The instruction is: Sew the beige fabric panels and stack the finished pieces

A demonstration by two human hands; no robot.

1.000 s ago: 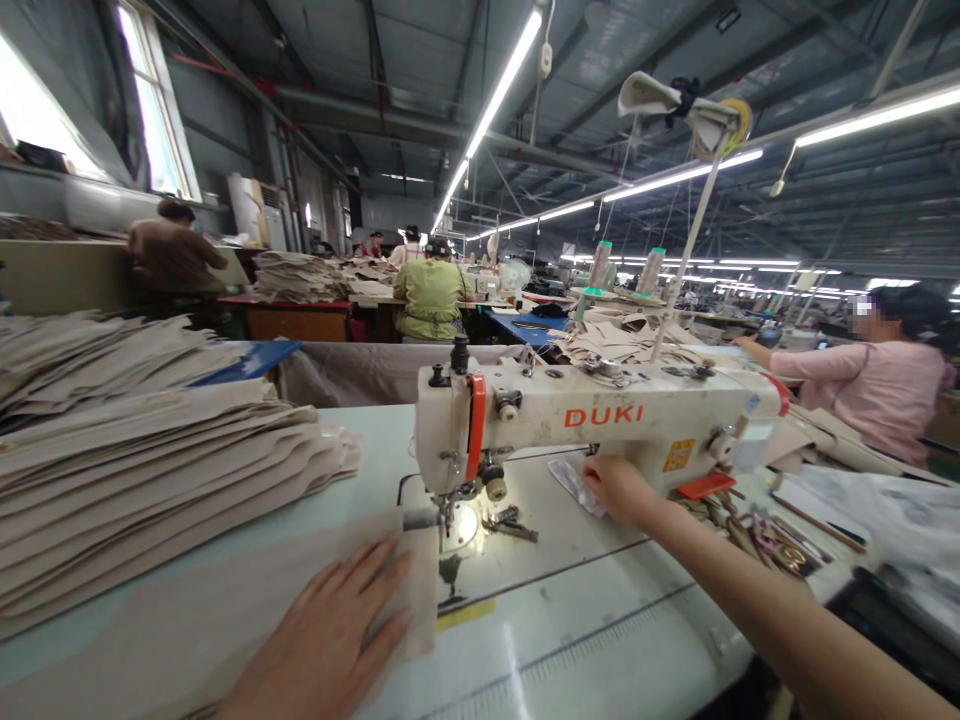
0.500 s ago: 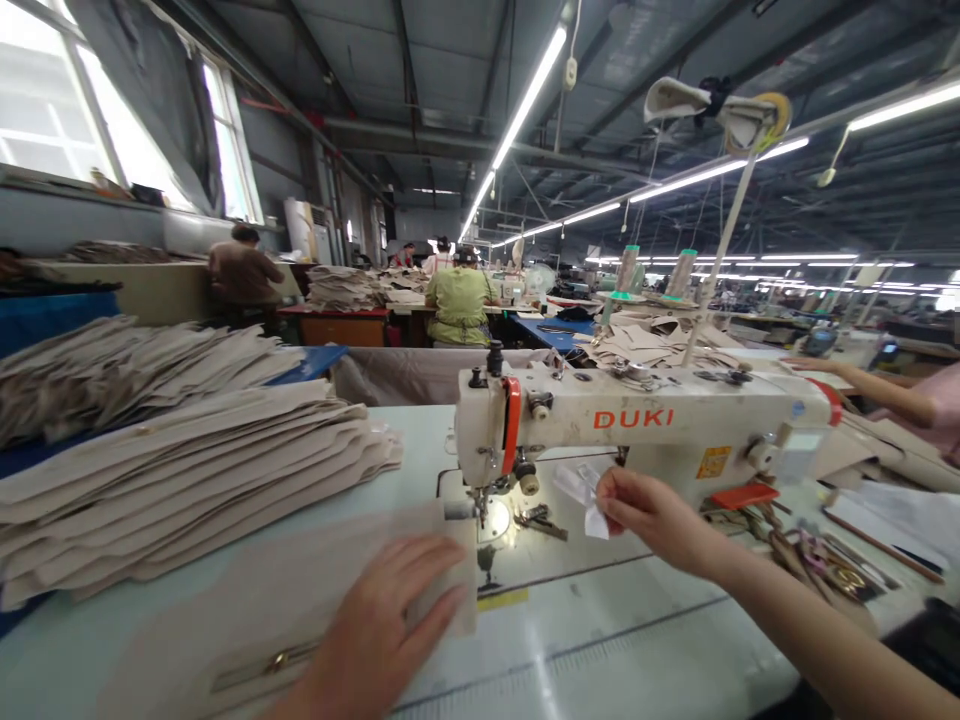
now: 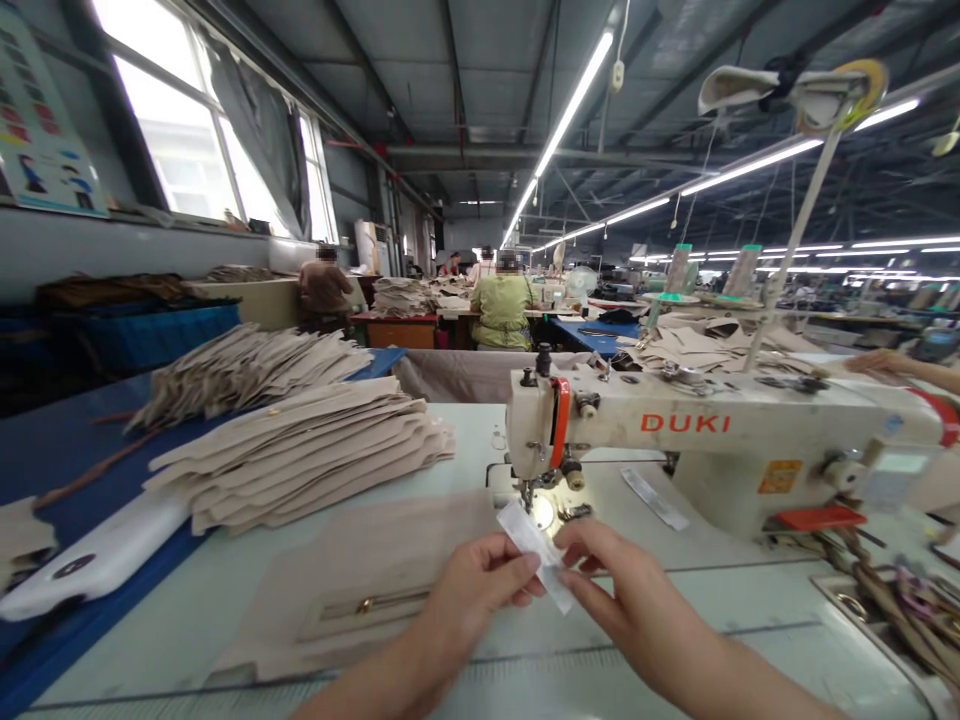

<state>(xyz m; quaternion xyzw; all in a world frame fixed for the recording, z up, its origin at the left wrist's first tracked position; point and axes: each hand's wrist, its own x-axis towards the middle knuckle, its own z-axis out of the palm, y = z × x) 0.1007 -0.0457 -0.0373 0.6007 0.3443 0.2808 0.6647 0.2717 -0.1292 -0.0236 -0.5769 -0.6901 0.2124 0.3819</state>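
Observation:
Between my two hands is a small white label strip (image 3: pixel 517 520), held at a slant in front of the sewing machine's needle. My left hand (image 3: pixel 487 580) pinches its middle between thumb and fingers. At its lower right edge, my right hand (image 3: pixel 611 580) grips it with thumb and forefinger. Under my left forearm lies a beige fabric panel (image 3: pixel 300 570) with a zipper (image 3: pixel 367 605) set in it. The sewing machine (image 3: pixel 615 420) stands just beyond, its needle area lit. A second white strip (image 3: pixel 652 497) rests on the machine bed.
Stacked beige fabric pieces (image 3: pixel 315 450) lie at the left, with another pile (image 3: pixel 255 365) behind. A white plastic object (image 3: pixel 97 560) sits on the blue surface. Metal fittings and straps (image 3: pixel 892 610) fill a tray at right. A co-worker's hand (image 3: pixel 885 362) shows behind the machine.
My left hand has lifted off the fabric panel and come to the strip. My right hand has brought a white strip left from the machine bed; another stays there. The view has turned left.

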